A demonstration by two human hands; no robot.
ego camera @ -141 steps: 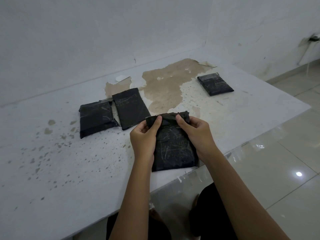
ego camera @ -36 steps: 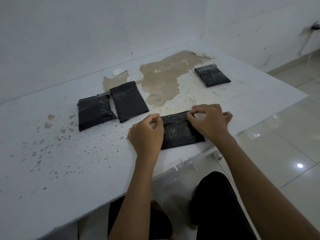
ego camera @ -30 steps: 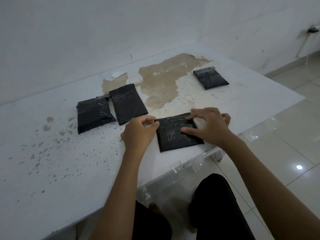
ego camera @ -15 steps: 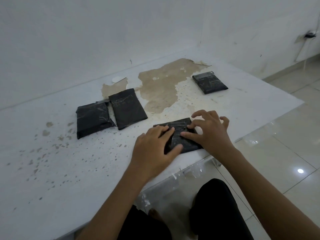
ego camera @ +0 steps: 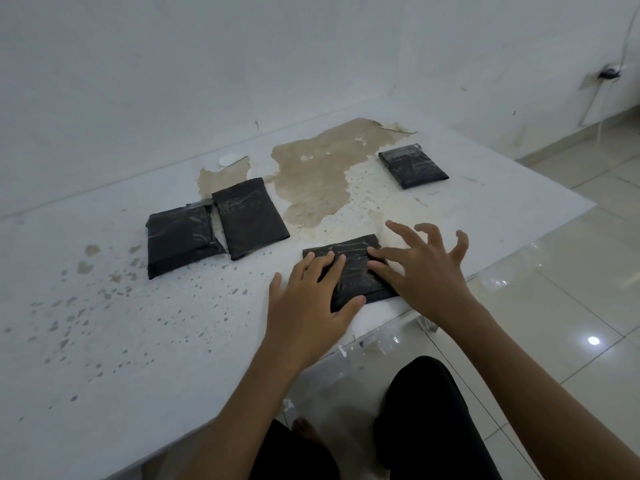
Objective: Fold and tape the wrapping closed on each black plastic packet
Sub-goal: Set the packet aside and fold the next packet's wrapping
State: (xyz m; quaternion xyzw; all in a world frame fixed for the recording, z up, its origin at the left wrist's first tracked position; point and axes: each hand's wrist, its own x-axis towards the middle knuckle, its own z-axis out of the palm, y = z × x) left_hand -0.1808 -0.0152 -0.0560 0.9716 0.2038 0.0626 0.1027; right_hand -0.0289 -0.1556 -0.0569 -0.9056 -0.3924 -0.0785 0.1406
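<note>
Big white table (ego camera: 104, 341) with a peeled brown patch (ego camera: 311, 181) up around 12 o'clock, tiled floor (ego camera: 571, 271) off at 3. Four black packets on it: a pair touching each other at 10 o'clock, the left one (ego camera: 180, 237) with clear tape poking off its corner and the right one (ego camera: 249, 218) leaning against it, then a lone packet (ego camera: 412, 166) well apart at 1 o'clock.

The one being worked on (ego camera: 349, 271) sits dead center near the table's front edge. Left hand (ego camera: 308, 306) lies flat on its left half, fingers straight and pressing, thumb along the near edge. Right hand (ego camera: 426, 268) is spread wide, thumb tip touching the packet's right side, other fingers lifted and curled in the air, holding nothing.

My guess: this is the smoothing-down bit after the fold. Can't actually tell if tape is on this one, too dark and glossy. To do it well I'd keep the left palm planted so the fold doesn't spring back, then run the right thumb along the seam outward from the middle to push out bubbles. A small white disc (ego camera: 228, 159) at 11 near the wall might be tape, can't say.
</note>
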